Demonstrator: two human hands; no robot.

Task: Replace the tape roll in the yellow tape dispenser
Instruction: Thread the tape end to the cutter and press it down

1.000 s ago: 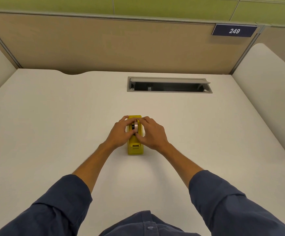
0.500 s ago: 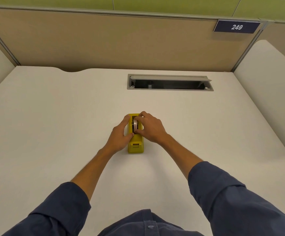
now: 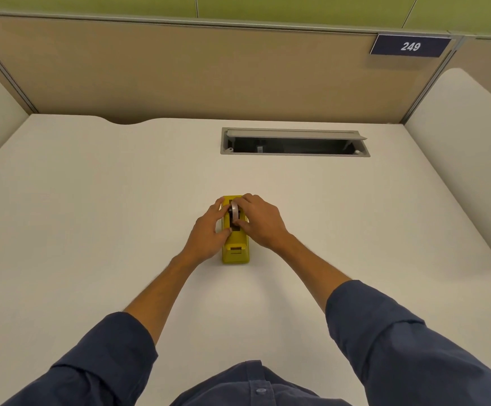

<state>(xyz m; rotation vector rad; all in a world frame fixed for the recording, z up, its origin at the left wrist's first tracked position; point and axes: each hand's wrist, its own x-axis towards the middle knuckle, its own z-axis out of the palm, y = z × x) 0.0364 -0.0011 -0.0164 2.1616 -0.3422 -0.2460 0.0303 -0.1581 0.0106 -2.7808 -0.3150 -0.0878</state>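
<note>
A yellow tape dispenser point(image 3: 235, 249) stands on the white desk point(image 3: 92, 218), its cutter end toward me. A clear tape roll point(image 3: 234, 207) on a dark core stands on edge in the dispenser's slot, its upper part above the body. My left hand point(image 3: 207, 234) wraps the dispenser's left side, thumb near the slot. My right hand point(image 3: 260, 222) covers the right side, its fingers and thumb pinching the roll. The far end of the dispenser is partly hidden by my fingers.
A grey cable hatch point(image 3: 295, 141) with its lid raised is set into the desk behind the dispenser. Beige partition panels point(image 3: 197, 71) close off the back and both sides. A sign reading 249 point(image 3: 410, 46) hangs at the upper right.
My right hand has shifted its fingers onto the roll, and the roll now stands a little higher in the slot. My left hand has slid back along the dispenser's side.
</note>
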